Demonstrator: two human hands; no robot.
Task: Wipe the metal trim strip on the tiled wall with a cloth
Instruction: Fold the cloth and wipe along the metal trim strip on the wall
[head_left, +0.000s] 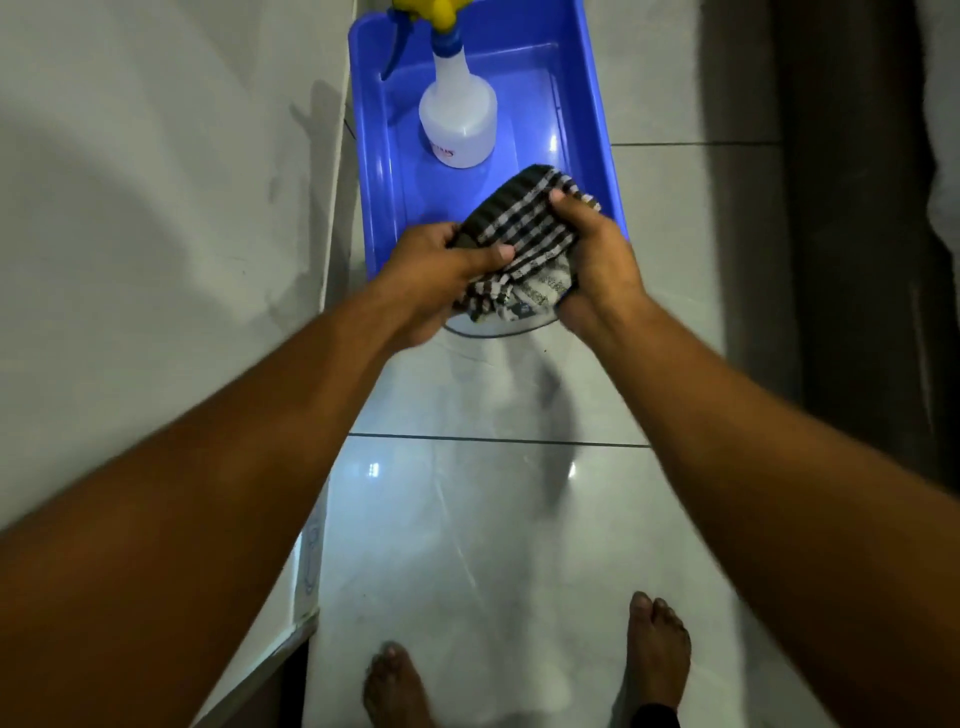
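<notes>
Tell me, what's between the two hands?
A bunched checked cloth fills the gap: the left hand grips one end and the right hand the other, above the blue tub. The head view shows it.

Bare forearms, bare feet (658, 649) — dark trouser hem (655, 716).

Woven checked cloth (524, 228), glossy blue plastic tub (587, 130), polished floor tiles (467, 519).
</notes>
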